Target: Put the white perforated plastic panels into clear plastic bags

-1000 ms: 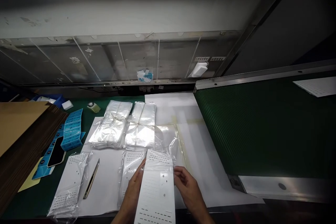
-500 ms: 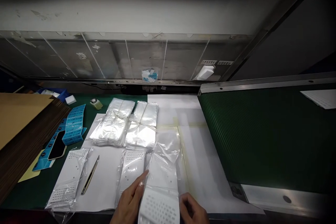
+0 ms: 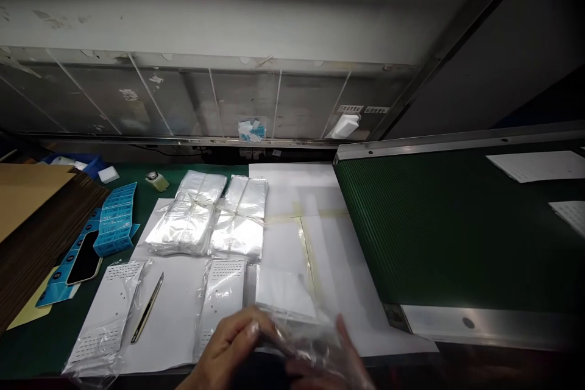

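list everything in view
string-tied stacks of clear plastic bags: 2, clear, bench centre
white perforated sheets in clear sleeves: 2, white, on paper
bagged white sheet: 1, white, front centre
slim metal tool: 1, gold, on paper
printed card strips: several, blue, left
smartphone: 1, black, on card strips
cardboard sheets: stack, brown, far left
green conveyor belt: 1, green, right
white sheets: 2, white, on belt
left hand, right hand: 2, at the bag

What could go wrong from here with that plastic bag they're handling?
The white sheet seems only partly inside the clear bag, so it might slide out if tilted. The left hand works right beside a bagged sheet and might knock it out of place.
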The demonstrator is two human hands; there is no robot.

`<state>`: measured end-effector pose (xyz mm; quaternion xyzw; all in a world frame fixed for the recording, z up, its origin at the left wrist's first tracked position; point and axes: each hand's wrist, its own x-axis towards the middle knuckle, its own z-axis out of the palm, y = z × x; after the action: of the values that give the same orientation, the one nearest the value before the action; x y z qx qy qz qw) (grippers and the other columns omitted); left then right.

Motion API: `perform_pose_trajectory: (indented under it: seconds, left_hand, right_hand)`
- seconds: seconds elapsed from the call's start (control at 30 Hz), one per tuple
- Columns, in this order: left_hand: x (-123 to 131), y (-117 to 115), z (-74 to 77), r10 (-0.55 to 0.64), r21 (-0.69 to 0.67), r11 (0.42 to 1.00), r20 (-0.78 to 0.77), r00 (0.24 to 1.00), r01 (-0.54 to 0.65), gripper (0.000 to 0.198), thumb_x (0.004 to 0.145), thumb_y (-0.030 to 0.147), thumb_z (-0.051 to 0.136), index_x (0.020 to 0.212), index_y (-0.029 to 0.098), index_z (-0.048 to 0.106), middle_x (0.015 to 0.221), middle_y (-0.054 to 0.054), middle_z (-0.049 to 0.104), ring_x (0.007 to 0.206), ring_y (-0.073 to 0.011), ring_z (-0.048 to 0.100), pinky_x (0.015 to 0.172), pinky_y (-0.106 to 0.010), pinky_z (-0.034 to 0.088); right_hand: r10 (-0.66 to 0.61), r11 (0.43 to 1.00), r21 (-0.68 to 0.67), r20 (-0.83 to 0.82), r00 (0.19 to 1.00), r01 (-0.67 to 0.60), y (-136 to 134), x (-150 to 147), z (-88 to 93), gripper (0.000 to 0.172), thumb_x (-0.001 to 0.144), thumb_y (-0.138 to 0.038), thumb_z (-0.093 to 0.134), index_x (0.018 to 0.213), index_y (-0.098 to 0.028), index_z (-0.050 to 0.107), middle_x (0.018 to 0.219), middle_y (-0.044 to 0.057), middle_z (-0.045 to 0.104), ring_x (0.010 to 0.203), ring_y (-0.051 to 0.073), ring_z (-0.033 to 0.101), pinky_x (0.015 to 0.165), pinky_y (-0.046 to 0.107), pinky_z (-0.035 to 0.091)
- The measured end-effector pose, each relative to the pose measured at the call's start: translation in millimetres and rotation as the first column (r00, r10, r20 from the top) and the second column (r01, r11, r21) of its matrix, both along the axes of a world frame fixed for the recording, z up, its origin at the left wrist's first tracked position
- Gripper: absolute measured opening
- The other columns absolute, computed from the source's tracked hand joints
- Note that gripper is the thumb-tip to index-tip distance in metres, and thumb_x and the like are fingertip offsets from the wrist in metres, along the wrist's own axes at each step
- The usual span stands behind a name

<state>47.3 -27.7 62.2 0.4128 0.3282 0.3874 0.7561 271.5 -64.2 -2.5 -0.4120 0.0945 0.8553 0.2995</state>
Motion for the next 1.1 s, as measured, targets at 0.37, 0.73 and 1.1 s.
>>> perform_pose_trajectory:
  seconds: [0.37, 0.73, 1.1]
  left_hand:
    - [-40.7, -23.2, -33.5, 0.185, -0.396, 0.905, 0.034, 0.982, -0.157, 0.033, 0.087, 0.044, 0.046, 0.088, 0.016, 0.063, 0.100, -0.011, 0.064, 0.096, -0.0312, 0.059, 0.089, -0.046, 0.042]
    - [-94.4, -7.3, -95.3, 0.419, -0.459, 0.766, -0.174, 0.891, -0.450, 0.060, 0.079, 0.040, 0.063, 0.130, 0.020, 0.038, 0.103, -0.012, 0.063, 0.083, -0.0254, 0.063, 0.074, -0.038, 0.051]
    - [-109.9, -17.6, -187.1, 0.398, -0.025, 0.814, -0.702, 0.590, -0.580, 0.061, 0.084, 0.054, 0.047, 0.133, 0.019, 0.037, 0.139, -0.014, 0.035, 0.120, -0.0321, 0.041, 0.101, -0.046, 0.034]
  right_hand:
    - [-0.052, 0.790, 0.580, 0.386, 0.921, -0.199, 67.3, -40.4, -7.3, 0.037, 0.073, -0.022, 0.068, 0.109, -0.018, 0.062, 0.105, 0.009, 0.068, 0.097, 0.027, 0.062, 0.088, 0.041, 0.046]
    - [-0.151, 0.314, 0.542, 0.839, 0.522, -0.780, 37.2, -97.1, -62.6, 0.055, 0.081, -0.018, 0.044, 0.135, -0.030, 0.036, 0.147, 0.001, 0.028, 0.134, 0.025, 0.024, 0.109, 0.045, 0.021]
    - [0.220, 0.608, 0.338, 0.797, 0.562, -0.718, 31.6, -135.8, -147.2, 0.078, 0.074, -0.058, 0.055, 0.130, -0.006, 0.037, 0.135, 0.023, 0.038, 0.128, 0.036, 0.032, 0.103, 0.044, 0.028]
